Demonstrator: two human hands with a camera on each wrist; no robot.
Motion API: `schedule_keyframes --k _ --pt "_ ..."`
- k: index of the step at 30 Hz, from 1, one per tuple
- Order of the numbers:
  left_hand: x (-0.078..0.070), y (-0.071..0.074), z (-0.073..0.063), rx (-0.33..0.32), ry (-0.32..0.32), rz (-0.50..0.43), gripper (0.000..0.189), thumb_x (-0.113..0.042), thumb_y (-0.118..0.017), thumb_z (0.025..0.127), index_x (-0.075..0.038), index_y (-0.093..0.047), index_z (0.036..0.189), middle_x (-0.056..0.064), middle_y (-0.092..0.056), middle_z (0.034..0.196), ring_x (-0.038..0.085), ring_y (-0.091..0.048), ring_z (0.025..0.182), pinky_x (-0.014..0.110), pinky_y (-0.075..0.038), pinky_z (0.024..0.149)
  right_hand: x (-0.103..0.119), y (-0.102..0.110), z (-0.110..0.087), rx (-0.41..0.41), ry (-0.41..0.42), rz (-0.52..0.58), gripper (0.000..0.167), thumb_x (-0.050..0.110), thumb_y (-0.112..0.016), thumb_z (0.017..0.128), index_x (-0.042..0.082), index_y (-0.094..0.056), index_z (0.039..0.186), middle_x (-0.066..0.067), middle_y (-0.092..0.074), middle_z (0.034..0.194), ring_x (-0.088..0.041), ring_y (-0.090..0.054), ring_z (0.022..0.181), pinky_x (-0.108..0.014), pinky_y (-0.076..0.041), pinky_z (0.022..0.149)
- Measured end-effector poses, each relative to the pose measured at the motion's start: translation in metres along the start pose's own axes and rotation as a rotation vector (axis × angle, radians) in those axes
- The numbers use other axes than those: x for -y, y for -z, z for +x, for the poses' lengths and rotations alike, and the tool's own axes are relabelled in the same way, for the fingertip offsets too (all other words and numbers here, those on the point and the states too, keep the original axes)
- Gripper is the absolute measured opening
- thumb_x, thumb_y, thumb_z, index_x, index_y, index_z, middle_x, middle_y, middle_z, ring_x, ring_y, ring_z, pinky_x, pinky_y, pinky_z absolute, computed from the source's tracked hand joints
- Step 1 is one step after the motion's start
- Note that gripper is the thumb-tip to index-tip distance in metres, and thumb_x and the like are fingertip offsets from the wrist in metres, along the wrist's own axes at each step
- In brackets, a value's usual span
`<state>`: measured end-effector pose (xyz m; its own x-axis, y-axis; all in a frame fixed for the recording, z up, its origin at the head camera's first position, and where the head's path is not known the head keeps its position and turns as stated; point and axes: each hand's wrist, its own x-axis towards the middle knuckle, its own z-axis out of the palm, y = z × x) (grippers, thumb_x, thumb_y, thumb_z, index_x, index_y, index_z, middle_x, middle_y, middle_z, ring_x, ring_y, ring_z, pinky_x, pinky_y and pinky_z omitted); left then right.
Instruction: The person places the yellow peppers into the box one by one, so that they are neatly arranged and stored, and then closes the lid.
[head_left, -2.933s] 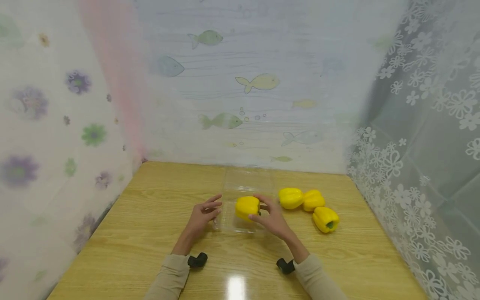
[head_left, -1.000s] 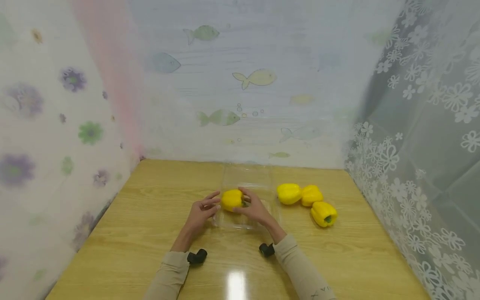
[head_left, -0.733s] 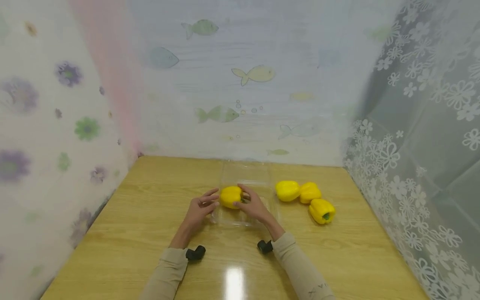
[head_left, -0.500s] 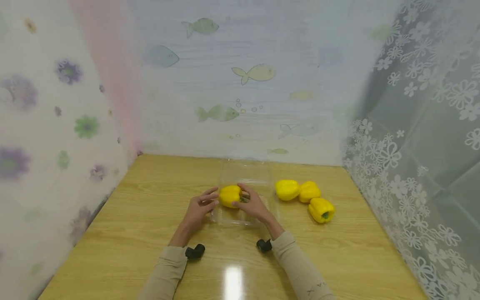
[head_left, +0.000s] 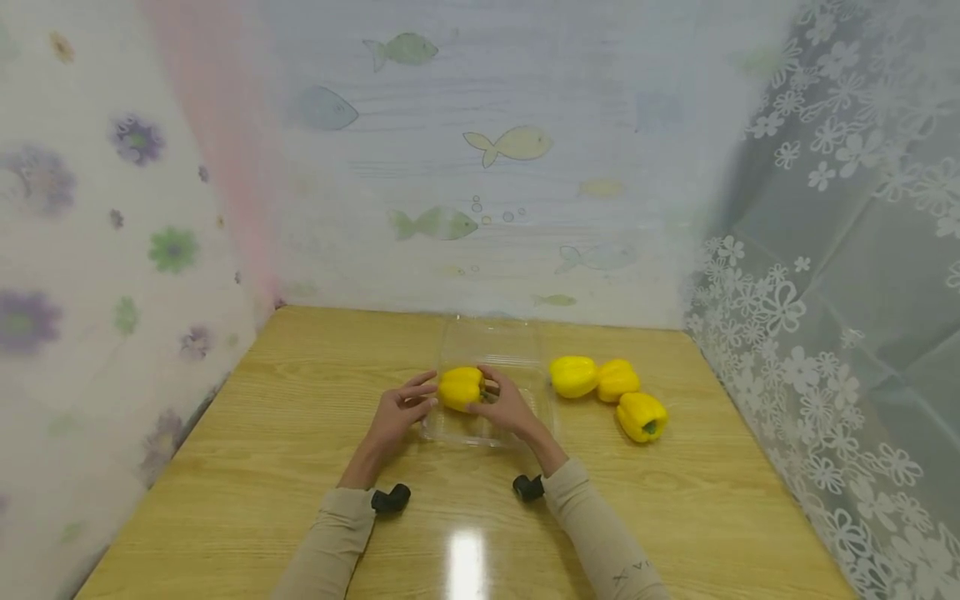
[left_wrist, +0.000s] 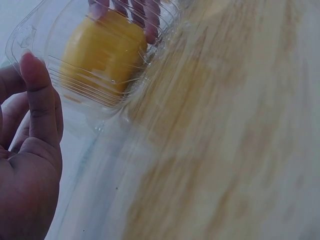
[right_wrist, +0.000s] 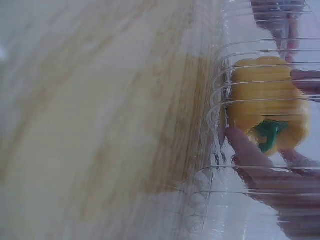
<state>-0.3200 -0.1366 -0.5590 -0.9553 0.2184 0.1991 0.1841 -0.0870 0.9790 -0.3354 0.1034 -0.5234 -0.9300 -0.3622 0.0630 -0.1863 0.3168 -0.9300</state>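
A yellow bell pepper [head_left: 461, 389] lies within the base of a clear plastic clamshell box [head_left: 480, 439], its green stem toward the right. My right hand [head_left: 508, 408] reaches in over the box and grips the pepper at its stem end. Through the ribbed plastic wall in the right wrist view, the fingers [right_wrist: 250, 152] show around the pepper [right_wrist: 265, 95]. At the box's left side is my left hand [head_left: 393, 417]. The left wrist view has its thumb and forefinger [left_wrist: 37, 75] pinching the box rim [left_wrist: 25, 35].
On the wooden table [head_left: 300, 375], to the right of the box, lie three more yellow peppers: one at left [head_left: 573, 377], a middle one [head_left: 618, 381] and a nearer one [head_left: 642, 417]. The open lid [head_left: 491, 337] leans back toward the fish-patterned curtain [head_left: 480, 167].
My right hand has carried the pepper leftward and down into the box, against its left side. The left hand has kept its place at the rim. Over the last half second little has moved.
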Motion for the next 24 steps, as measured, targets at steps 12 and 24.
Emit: schedule_keyframes --k 12,24 --pt "0.0014 0.0018 0.0032 0.015 0.007 0.004 0.037 -0.012 -0.071 0.097 0.006 -0.066 0.129 0.009 -0.046 0.157 0.027 -0.063 0.121 0.019 -0.054 0.076 0.0007 0.0004 0.0013 -0.036 -0.017 0.014 0.075 0.010 -0.074 0.093 -0.002 -0.035 0.156 -0.028 -0.036 0.156 -0.051 -0.042 0.139 -0.054 -0.045 0.108" --pt "0.0016 0.0036 0.0022 0.018 0.018 -0.005 0.038 -0.014 -0.070 0.097 0.007 -0.066 0.129 0.010 -0.047 0.157 0.026 -0.062 0.118 0.018 -0.051 0.070 0.0040 0.0046 0.0015 -0.138 0.041 -0.003 0.065 0.012 -0.075 0.092 -0.002 -0.046 0.149 -0.021 -0.039 0.157 -0.047 -0.043 0.140 -0.055 -0.052 0.100"
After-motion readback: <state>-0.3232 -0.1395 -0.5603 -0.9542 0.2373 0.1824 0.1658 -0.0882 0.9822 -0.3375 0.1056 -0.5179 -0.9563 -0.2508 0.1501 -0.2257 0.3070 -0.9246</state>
